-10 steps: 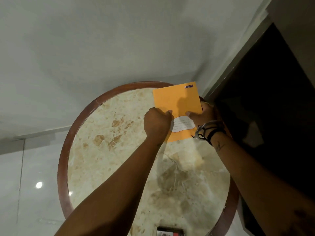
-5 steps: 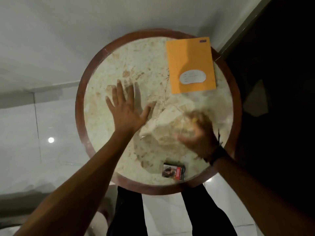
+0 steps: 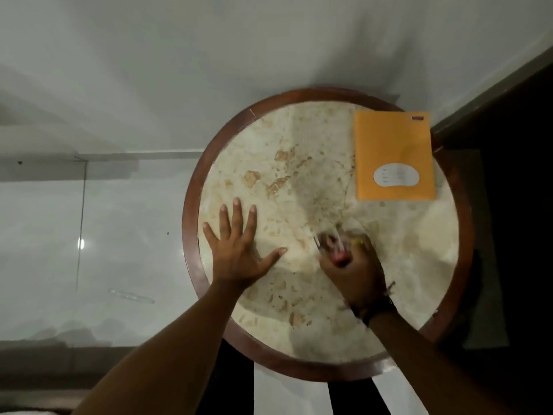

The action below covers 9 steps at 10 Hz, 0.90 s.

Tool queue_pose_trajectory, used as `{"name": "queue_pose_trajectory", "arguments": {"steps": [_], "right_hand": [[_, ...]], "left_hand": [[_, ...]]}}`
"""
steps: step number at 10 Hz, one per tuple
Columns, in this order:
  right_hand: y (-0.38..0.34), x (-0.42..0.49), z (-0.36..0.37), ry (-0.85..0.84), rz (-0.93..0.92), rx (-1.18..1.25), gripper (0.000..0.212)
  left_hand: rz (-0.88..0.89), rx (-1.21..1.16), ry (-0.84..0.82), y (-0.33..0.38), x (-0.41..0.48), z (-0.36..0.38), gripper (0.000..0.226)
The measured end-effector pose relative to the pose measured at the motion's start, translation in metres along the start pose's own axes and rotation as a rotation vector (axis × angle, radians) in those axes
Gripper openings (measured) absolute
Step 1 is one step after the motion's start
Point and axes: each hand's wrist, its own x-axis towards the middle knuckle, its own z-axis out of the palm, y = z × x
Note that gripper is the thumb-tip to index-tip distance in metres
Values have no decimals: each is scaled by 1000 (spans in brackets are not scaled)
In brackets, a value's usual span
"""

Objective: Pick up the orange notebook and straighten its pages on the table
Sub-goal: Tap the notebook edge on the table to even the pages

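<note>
- A round marble-topped table [image 3: 299,181] with a dark wooden rim fills the view, seen from above against a pale tiled floor [image 3: 89,235].
- The orange notebook [image 3: 393,154] lies closed and flat at the table's far right edge, its white label facing up, well apart from both hands.
- The left hand [image 3: 239,250] presses flat on the marble near the left rim, fingers spread wide, holding nothing.
- The right hand [image 3: 353,265], blurred, curls over a small reddish object [image 3: 338,253] at mid-table; what it is, and whether the fingers have closed on it, cannot be told.
- A dark wristband [image 3: 377,310] circles the right wrist.
- Judged from here, the notebook looks squared and set down; to straighten it again, free both hands and tap its edge on the marble.
</note>
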Motion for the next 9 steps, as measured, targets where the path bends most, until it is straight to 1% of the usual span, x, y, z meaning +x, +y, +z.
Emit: {"name": "queue_pose_trajectory", "arguments": {"steps": [1,2,3,4,6,7,8,9], "right_hand": [[-50,69,15,118,50,97,46],[-105,166,38,239,104,104,48],[-119,207,49,275,145,3,59],[-111,229,56,291,193,-118,69],[-98,225,58,335,125,-150,79],[-101,215,55,304,161,-113,89],[-113,189,30,283,201,2,81],[-106,141,-7,370,86,205,58]], "left_hand": [[1,-2,27,-2,1,5,116],[2,1,60,-4,2,15,116],[9,13,68,-5,3,17,116],[-1,18,54,-4,4,15,117],[8,39,74,-6,4,20,117],[19,49,76,-7,2,19,118],[12,20,9,-3,9,10,118],[0,1,-10,-1,-3,2,118]]}}
